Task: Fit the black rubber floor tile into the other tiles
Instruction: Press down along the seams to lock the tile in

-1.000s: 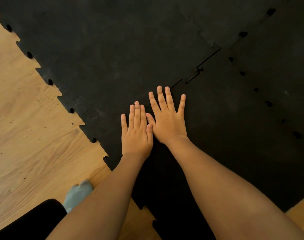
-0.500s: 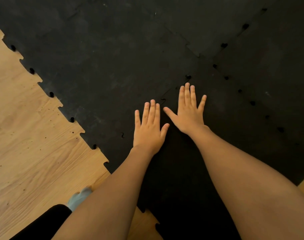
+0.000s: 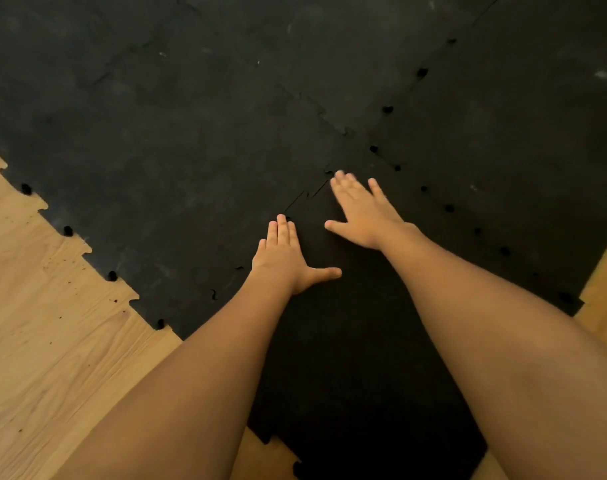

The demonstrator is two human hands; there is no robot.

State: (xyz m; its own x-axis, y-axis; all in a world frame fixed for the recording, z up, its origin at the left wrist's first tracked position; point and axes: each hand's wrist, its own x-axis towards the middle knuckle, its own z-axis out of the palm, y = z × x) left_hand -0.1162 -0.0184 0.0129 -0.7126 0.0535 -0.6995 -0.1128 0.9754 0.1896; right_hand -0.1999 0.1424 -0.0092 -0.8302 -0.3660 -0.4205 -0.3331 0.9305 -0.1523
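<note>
The black rubber floor tile (image 3: 350,341) lies under my forearms, its jigsaw edge meeting the neighbouring black tile (image 3: 163,161) on the left. My left hand (image 3: 284,258) lies flat, palm down, on the tile beside that seam, thumb spread to the right. My right hand (image 3: 361,213) is flat too, fingers reaching the seam near the far corner, slightly blurred. A thin gap (image 3: 309,195) shows in the seam between the two hands. Neither hand holds anything.
More black tiles (image 3: 503,116) cover the floor ahead and to the right, with small dark holes along their joints. Bare wooden floor (image 3: 46,341) lies at the left and near bottom, and a strip of the wooden floor (image 3: 603,299) at the right edge.
Both hands have slid forward and right along the seam and moved apart. The wide gaps seen earlier in the seam have mostly closed. The sock-clad foot has left the view.
</note>
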